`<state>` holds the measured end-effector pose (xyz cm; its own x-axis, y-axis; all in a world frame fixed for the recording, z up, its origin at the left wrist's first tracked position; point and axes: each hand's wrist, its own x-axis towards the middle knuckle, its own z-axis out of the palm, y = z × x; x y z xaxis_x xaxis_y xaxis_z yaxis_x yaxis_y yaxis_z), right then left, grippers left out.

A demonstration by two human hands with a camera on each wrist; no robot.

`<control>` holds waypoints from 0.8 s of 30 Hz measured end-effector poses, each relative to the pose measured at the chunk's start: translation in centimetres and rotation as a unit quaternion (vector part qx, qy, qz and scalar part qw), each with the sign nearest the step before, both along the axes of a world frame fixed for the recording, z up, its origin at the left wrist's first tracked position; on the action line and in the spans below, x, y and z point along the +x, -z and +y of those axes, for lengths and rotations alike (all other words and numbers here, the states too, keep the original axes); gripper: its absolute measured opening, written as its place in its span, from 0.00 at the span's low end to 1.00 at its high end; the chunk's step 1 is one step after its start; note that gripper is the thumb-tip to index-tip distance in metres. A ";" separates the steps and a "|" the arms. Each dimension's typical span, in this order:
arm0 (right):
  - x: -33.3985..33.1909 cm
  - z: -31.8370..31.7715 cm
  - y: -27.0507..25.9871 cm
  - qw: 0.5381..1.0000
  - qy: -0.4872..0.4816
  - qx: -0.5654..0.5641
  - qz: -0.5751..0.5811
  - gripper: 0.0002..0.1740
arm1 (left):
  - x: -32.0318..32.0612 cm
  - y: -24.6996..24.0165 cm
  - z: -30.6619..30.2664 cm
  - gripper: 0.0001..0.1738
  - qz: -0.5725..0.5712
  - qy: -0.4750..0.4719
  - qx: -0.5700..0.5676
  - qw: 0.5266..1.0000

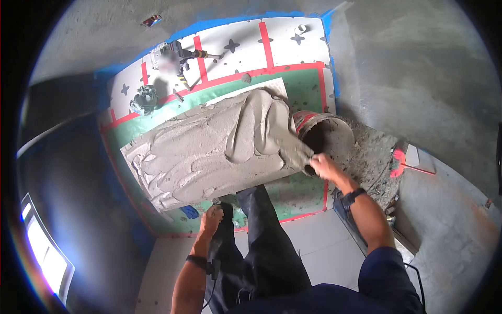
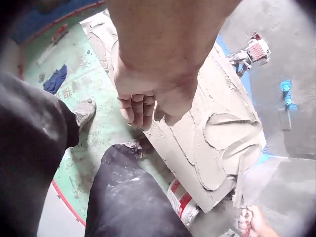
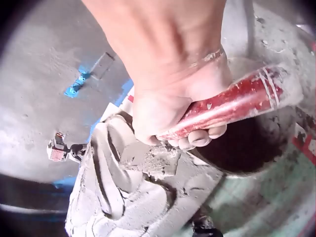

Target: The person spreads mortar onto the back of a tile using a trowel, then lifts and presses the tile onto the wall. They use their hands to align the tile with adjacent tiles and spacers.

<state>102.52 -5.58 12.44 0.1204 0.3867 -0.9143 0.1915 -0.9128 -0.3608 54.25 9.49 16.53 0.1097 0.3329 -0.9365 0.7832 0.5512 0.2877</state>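
Note:
A large flat slab [image 1: 209, 146] lies tilted across the view, its upper face coated in thick grey mortar with swirled ridges. My right hand [image 1: 325, 166] grips the red handle [image 3: 232, 106] of a trowel at the slab's right end. The trowel's blade [image 3: 153, 160] is smeared with mortar and lies over the coated face. Beside that hand, a bucket [image 1: 342, 133] with a dark inside leans on its side. My left hand [image 2: 148, 106] hangs near the slab's front edge by my left leg, fingers loosely curled, holding nothing.
A power tool [image 1: 175, 55] stands on the white, red-taped floor covering at the back. Near it sits a crumpled grey-green bundle [image 1: 145, 99]. A blue cloth [image 2: 55, 80] lies on the green sheet [image 2: 69, 133]. Rubble [image 1: 374, 157] and a pink-red brush [image 1: 398, 162] are at the right.

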 end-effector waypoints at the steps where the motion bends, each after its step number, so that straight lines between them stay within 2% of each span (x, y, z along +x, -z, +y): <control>1: -0.7 -1.7 0.4 0.973 -0.123 0.155 -0.119 0.21 | 0.2 0.3 0.0 0.23 -0.001 0.001 0.002 1.000; 3: -0.8 -2.8 -0.7 0.959 -0.152 0.135 -0.198 0.19 | -0.2 0.9 -0.7 0.24 -0.017 -0.007 -0.001 1.000; 7: 0.4 -5.1 3.3 0.956 -0.117 0.094 -0.251 0.18 | 0.4 1.9 -0.5 0.23 -0.027 -0.013 -0.031 0.999; 9: 0.6 -7.0 6.0 0.942 0.012 0.125 -0.311 0.18 | 0.0 2.5 -0.5 0.23 -0.007 0.029 -0.029 0.999; 10: 0.6 -9.2 8.8 0.918 0.044 0.172 -0.354 0.20 | -0.2 2.5 -0.7 0.23 -0.003 0.030 -0.030 0.999; 11: 0.6 -8.7 8.3 0.919 0.046 0.173 -0.352 0.20 | -0.2 2.3 -0.7 0.23 0.011 0.049 -0.033 0.998; 13: 0.9 -5.8 6.1 0.951 0.132 0.102 -0.258 0.23 | -0.5 2.4 -0.7 0.23 0.024 0.065 -0.030 0.997; 14: 0.6 -5.4 7.0 0.944 0.156 0.151 -0.247 0.23 | -1.2 2.6 -1.2 0.23 0.028 0.077 -0.031 0.996; 15: 0.5 -3.6 7.0 0.949 0.132 0.168 -0.232 0.24 | -1.3 2.7 -1.4 0.22 0.030 0.090 -0.031 0.995; 17: 2.0 2.4 7.0 0.930 -0.044 0.227 -0.284 0.26 | -0.9 3.2 -1.2 0.22 0.013 0.073 -0.012 0.997; 19: 3.6 5.2 8.3 0.948 -0.041 0.150 -0.278 0.29 | 0.1 2.9 -0.8 0.22 0.000 0.053 -0.003 0.999; 22: 7.0 7.7 9.2 0.943 0.005 0.164 -0.291 0.28 | 2.6 2.0 0.9 0.21 0.001 0.070 0.005 0.998; 24: 8.6 9.9 6.7 0.943 -0.020 0.132 -0.306 0.28 | 3.1 2.4 1.2 0.21 -0.032 0.035 0.021 0.999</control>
<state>111.08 4.32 5.77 0.5746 0.6056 -0.5506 0.4690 -0.7949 -0.3849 57.36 10.67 14.14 0.1932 0.3611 -0.9123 0.7989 0.4819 0.3599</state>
